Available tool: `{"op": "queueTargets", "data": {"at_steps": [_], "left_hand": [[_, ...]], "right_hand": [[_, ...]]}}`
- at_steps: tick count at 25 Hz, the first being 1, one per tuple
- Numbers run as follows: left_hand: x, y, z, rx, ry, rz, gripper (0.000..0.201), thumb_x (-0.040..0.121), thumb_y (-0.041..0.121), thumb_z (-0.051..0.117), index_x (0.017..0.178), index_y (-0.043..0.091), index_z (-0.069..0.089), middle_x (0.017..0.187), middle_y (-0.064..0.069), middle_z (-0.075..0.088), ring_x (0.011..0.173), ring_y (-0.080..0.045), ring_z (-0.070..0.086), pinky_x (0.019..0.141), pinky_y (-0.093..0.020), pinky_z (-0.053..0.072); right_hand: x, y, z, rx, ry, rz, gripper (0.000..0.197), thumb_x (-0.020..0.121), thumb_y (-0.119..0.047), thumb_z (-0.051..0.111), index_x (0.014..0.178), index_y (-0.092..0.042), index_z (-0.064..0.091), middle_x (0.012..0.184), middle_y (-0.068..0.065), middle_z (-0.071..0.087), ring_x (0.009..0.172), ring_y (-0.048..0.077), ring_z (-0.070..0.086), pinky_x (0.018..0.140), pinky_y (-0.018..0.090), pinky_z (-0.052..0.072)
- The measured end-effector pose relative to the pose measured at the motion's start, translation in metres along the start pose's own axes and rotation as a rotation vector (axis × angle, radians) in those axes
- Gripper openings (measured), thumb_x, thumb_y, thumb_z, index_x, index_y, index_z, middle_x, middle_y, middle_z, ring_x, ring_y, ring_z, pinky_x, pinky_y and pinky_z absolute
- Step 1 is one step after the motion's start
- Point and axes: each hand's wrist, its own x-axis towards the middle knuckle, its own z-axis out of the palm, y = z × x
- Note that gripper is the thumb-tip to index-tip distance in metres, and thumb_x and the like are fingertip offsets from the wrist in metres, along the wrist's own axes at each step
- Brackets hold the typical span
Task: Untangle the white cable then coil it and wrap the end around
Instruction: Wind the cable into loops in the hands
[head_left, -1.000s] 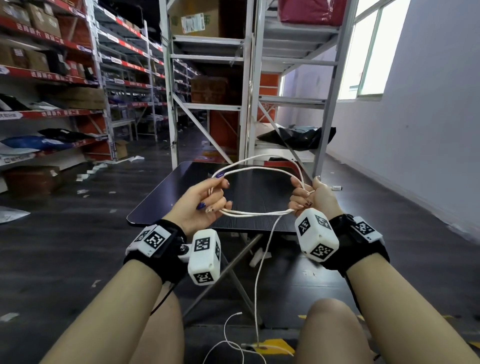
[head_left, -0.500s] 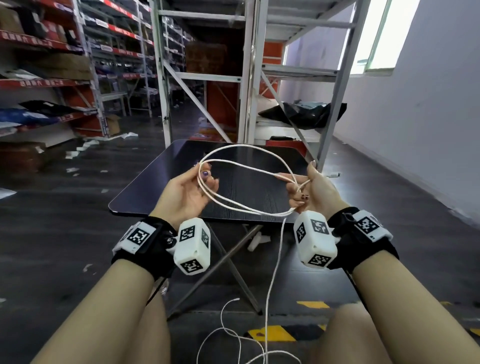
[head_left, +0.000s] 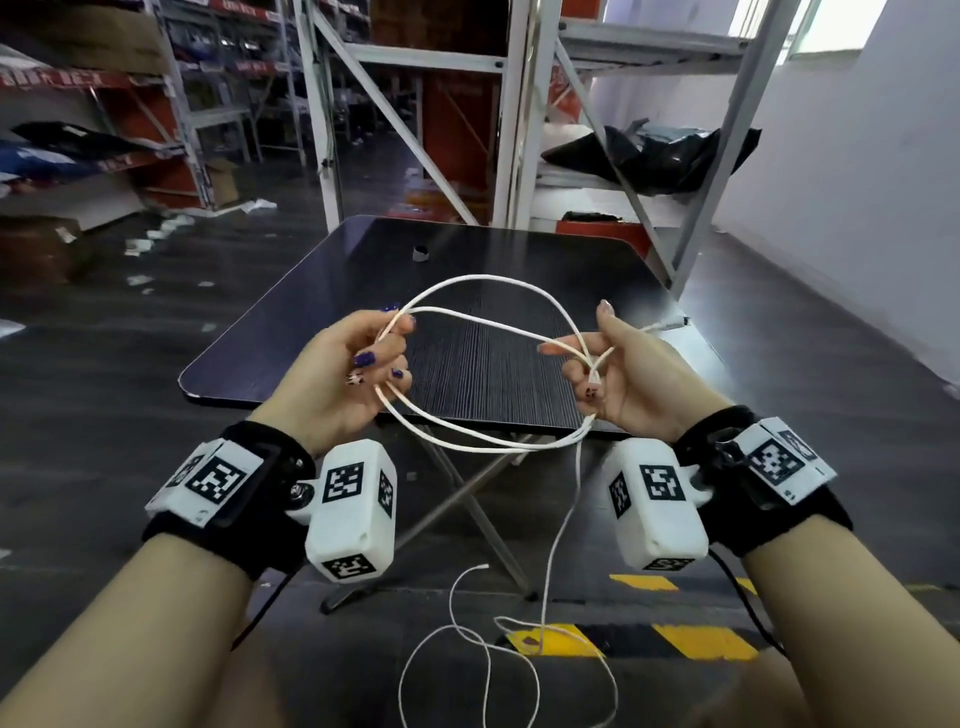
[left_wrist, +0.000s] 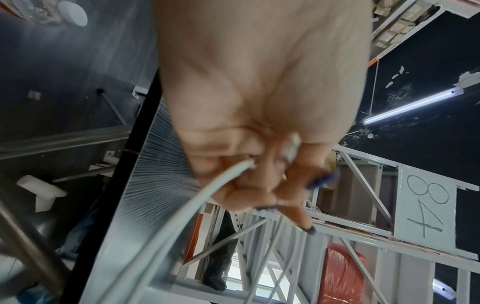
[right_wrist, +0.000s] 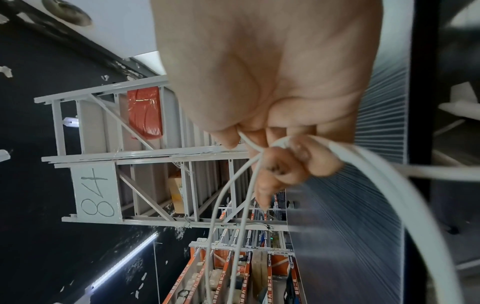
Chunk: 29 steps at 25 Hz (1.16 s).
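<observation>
Both hands are holding up a coil of the cable (head_left: 470, 283) above the near edge of the table (head_left: 519, 249). The left hand (head_left: 343, 374) is pinching the coil's left side, thumb and fingers curled round the strands. In the left wrist view the strands are leaving those fingers (left_wrist: 262, 185) toward the lower edge of the picture. The right hand (head_left: 628, 379) is gripping the coil's right side with its fingers curled round the bundle, while the forefinger is pointing up and free. In the right wrist view several strands are crossing at its fingers (right_wrist: 280, 164).

The coil's long axis is running left to right between the hands, and its loops are bulging far and near. From the right hand's grip one strand is dropping straight down to the floor, where the loose tail (head_left: 467, 639) is lying in slack curves near the person's knees. So the uncoiled length is hanging below the right hand, which is the nearer one to it. In my judgement, the next loop will have to be drawn up from there, with the left hand acting as anchor. One plug end (head_left: 670, 325) is sticking out to the right past the right hand.
</observation>
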Motion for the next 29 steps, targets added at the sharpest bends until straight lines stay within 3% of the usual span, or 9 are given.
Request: {"op": "queueTargets", "data": {"at_steps": [5,10,13,16,18,21,23,26,29], "left_hand": [[-0.017,-0.001,0.003,0.199,-0.069,-0.045,0.031,0.081,0.03,0.05,0.083,0.009,0.072,0.028,0.01,0.022,0.025,-0.003,0.02,0.038,-0.013,0.025],[-0.014,-0.006,-0.002,0.281,-0.069,-0.055,0.017,0.086,0.014,0.049,0.076,0.006,0.06,0.052,0.002,0.056,0.043,-0.007,0.046,0.052,-0.019,0.047],[-0.017,-0.01,-0.004,0.354,-0.149,-0.198,0.024,0.077,0.026,0.051,0.085,0.007,0.064,0.067,-0.004,0.064,0.053,-0.012,0.057,0.057,-0.024,0.053],[-0.021,-0.01,-0.003,0.419,-0.231,-0.278,0.041,0.077,0.038,0.049,0.098,0.008,0.065,0.08,-0.007,0.071,0.072,-0.018,0.069,0.068,-0.026,0.057],[-0.023,-0.012,0.003,0.423,-0.241,-0.3,0.036,0.08,0.038,0.055,0.099,0.008,0.066,0.085,-0.008,0.072,0.077,-0.019,0.07,0.071,-0.026,0.058],[-0.026,-0.023,0.017,0.424,-0.226,-0.312,0.032,0.08,0.034,0.051,0.091,0.009,0.067,0.071,-0.004,0.069,0.06,-0.012,0.064,0.058,-0.021,0.054],[-0.026,-0.029,0.024,0.455,-0.213,-0.289,0.029,0.088,0.027,0.046,0.087,0.008,0.068,0.057,0.003,0.056,0.046,-0.006,0.046,0.044,-0.015,0.038],[-0.023,-0.032,0.024,0.534,-0.192,-0.199,0.028,0.094,0.021,0.044,0.089,0.004,0.065,0.051,0.008,0.04,0.042,-0.003,0.027,0.041,-0.015,0.018],[-0.023,-0.031,0.021,0.647,-0.128,-0.054,0.019,0.093,0.016,0.052,0.088,0.005,0.067,0.05,0.011,0.039,0.042,-0.002,0.029,0.041,-0.015,0.019]], "right_hand": [[-0.012,0.007,0.0,0.025,-0.005,0.006,0.066,0.099,-0.051,0.022,0.092,-0.001,0.065,0.047,0.002,0.047,0.036,0.01,0.034,0.04,0.018,0.029],[-0.017,0.014,0.003,-0.036,-0.011,0.008,0.065,0.099,-0.05,0.022,0.09,-0.005,0.067,0.046,-0.002,0.038,0.034,0.007,0.026,0.038,0.015,0.022],[-0.016,0.012,0.01,-0.145,-0.022,0.022,0.062,0.099,-0.049,0.026,0.087,-0.007,0.07,0.047,-0.005,0.029,0.038,0.006,0.021,0.036,0.016,0.018],[-0.017,0.013,0.019,-0.36,-0.036,0.04,0.059,0.099,-0.049,0.029,0.088,-0.01,0.071,0.049,-0.007,0.032,0.041,0.006,0.023,0.038,0.016,0.017],[-0.019,0.016,0.028,-0.466,-0.045,0.036,0.055,0.099,-0.049,0.03,0.084,-0.012,0.069,0.049,-0.006,0.036,0.04,0.006,0.026,0.037,0.015,0.021],[-0.022,0.023,0.039,-0.558,-0.062,0.006,0.053,0.1,-0.046,0.029,0.074,-0.016,0.065,0.048,-0.004,0.042,0.037,0.006,0.03,0.039,0.016,0.023],[-0.022,0.026,0.041,-0.609,-0.063,-0.016,0.055,0.101,-0.044,0.028,0.069,-0.017,0.064,0.047,-0.002,0.046,0.035,0.006,0.032,0.037,0.016,0.024],[-0.023,0.029,0.04,-0.609,-0.076,-0.027,0.051,0.099,-0.045,0.032,0.085,-0.011,0.068,0.052,0.003,0.05,0.034,0.007,0.036,0.037,0.016,0.027],[-0.023,0.03,0.041,-0.598,-0.093,-0.014,0.055,0.097,-0.048,0.036,0.095,-0.003,0.068,0.049,0.003,0.053,0.032,0.008,0.039,0.039,0.018,0.032]]}}
